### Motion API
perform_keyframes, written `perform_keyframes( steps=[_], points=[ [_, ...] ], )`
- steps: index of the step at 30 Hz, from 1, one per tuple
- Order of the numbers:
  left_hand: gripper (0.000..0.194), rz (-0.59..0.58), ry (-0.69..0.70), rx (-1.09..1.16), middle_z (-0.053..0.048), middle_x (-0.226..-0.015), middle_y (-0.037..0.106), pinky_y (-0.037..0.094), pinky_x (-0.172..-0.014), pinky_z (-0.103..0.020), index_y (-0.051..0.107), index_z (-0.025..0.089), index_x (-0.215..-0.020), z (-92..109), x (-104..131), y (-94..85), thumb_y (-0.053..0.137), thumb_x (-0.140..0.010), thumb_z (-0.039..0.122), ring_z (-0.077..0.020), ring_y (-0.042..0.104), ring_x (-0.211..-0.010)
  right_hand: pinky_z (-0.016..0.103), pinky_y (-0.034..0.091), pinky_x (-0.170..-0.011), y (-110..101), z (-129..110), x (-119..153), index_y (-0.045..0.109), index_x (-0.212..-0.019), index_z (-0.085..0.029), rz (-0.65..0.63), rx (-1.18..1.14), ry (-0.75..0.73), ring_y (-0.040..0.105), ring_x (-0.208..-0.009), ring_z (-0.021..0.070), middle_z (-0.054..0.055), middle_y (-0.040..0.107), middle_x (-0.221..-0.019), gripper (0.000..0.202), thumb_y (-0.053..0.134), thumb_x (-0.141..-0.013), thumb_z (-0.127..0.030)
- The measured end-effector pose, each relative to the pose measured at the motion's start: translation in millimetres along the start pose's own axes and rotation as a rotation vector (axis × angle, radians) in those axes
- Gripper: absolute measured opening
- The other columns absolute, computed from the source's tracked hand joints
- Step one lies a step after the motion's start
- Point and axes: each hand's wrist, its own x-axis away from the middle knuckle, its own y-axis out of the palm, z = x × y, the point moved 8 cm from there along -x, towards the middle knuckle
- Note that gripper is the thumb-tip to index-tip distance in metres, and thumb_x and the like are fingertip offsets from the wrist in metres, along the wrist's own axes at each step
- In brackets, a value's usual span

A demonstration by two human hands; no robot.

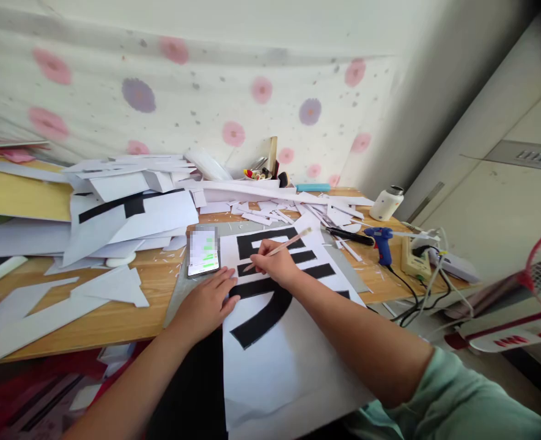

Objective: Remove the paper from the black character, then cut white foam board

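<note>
A large white paper sheet lies over the table's front edge, with a bold black character on it. My right hand grips a pencil, its tip down at the black strokes in the sheet's upper part. Flat against the sheet's left edge, my left hand rests with its fingers stretched out. Just beyond those fingers is a phone with a lit screen, partly blurred. Underneath, a grey cutting mat shows at the sides.
White paper offcuts and stacked sheets cover the back and left of the wooden table. To the right are a black cutter-like tool, a blue glue gun, a power strip with tangled cables and a white bottle.
</note>
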Motion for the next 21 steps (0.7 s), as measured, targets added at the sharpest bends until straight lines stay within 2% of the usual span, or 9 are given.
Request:
perform_keyframes(
  steps=[2, 5, 9, 15, 21],
  points=[
    [0.044, -0.004, -0.004, 0.002, -0.01, -0.14, 0.056, 0.042, -0.11, -0.045, 0.061, 0.017, -0.125, 1, 1, 0.5, 0.043, -0.093, 0.041, -0.0257, 0.046, -0.134, 0.018, 0.033, -0.04, 13, 6, -3, 0.042, -0.057, -0.022, 0.0, 0.015, 0.006, 0.055, -0.043, 0.0111, -0.007, 0.052, -0.041, 0.022, 0.062, -0.066, -0.02],
    [0.043, -0.008, -0.007, 0.009, -0.01, -0.14, 0.056, 0.042, -0.11, -0.046, 0.06, 0.017, -0.125, 2, 2, 0.7, 0.043, -0.093, 0.04, -0.0258, 0.045, -0.135, 0.018, 0.033, -0.04, 18, 18, -4, 0.04, -0.057, -0.023, 0.024, 0.034, 0.021, 0.051, -0.041, 0.0103, -0.008, 0.05, -0.041, 0.022, 0.058, -0.067, -0.02],
    [0.044, -0.009, -0.012, 0.016, -0.011, -0.14, 0.056, 0.042, -0.11, -0.047, 0.06, 0.016, -0.125, 2, 1, -0.2, 0.044, -0.092, 0.039, -0.027, 0.046, -0.134, 0.019, 0.035, -0.042, 16, 23, -4, 0.039, -0.058, -0.023, 0.033, 0.074, 0.026, 0.051, -0.042, 0.0105, -0.008, 0.051, -0.042, 0.021, 0.057, -0.068, -0.02],
    [0.045, -0.008, -0.022, 0.002, -0.01, -0.138, 0.057, 0.042, -0.109, -0.046, 0.058, 0.017, -0.129, 3, 0, -2.4, 0.045, -0.091, 0.039, -0.0268, 0.049, -0.132, 0.018, 0.032, -0.041, 13, 17, -4, 0.039, -0.055, -0.023, 0.046, 0.156, 0.032, 0.051, -0.043, 0.0108, -0.008, 0.048, -0.04, 0.022, 0.056, -0.065, -0.014],
    [0.049, -0.003, -0.007, -0.009, -0.011, -0.138, 0.057, 0.043, -0.108, -0.048, 0.057, 0.018, -0.131, 2, 0, -0.9, 0.041, -0.092, 0.043, -0.0287, 0.049, -0.131, 0.018, 0.03, -0.04, -3, 18, -3, 0.038, -0.052, -0.022, 0.084, 0.186, 0.055, 0.051, -0.041, 0.0103, -0.008, 0.047, -0.038, 0.023, 0.055, -0.064, -0.011]
  ],
)
